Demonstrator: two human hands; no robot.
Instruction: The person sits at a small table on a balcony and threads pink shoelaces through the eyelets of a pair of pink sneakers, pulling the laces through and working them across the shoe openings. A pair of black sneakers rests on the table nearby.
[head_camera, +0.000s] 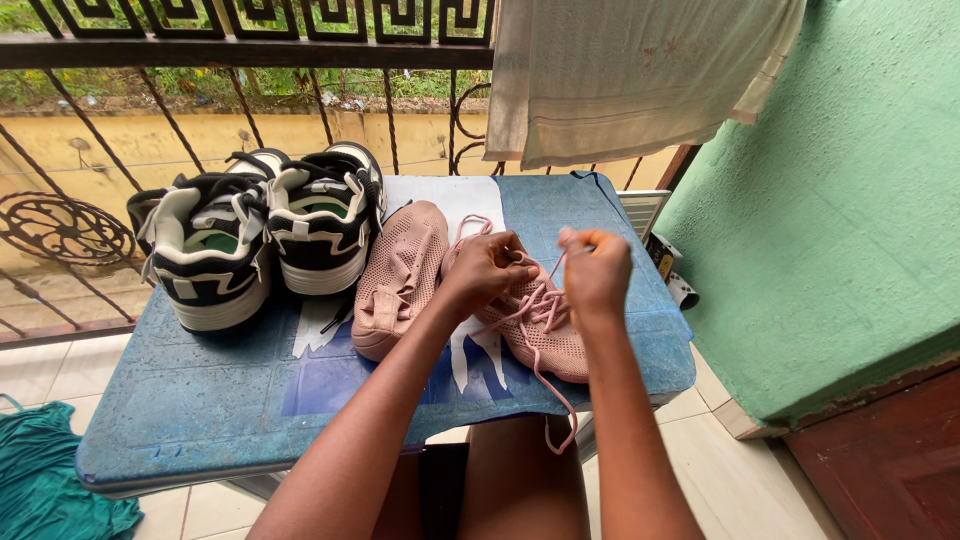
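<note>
1. Behind a worn blue tabletop (200, 400) stood a dark iron railing (250, 50).
2. Both hands worked over the right pink knit sneaker (545, 335), its long axis running away from the person.
3. The left hand (487, 268) pinched the pink lace (540, 300).
4. The right hand (597, 270) was closed on a lace end, raised.
5. A second pink knit sneaker (400, 280) lay just left.

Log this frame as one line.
left hand: holding pink lace | right hand: pulling lace end up | pink knit sneaker: on blue table
</note>
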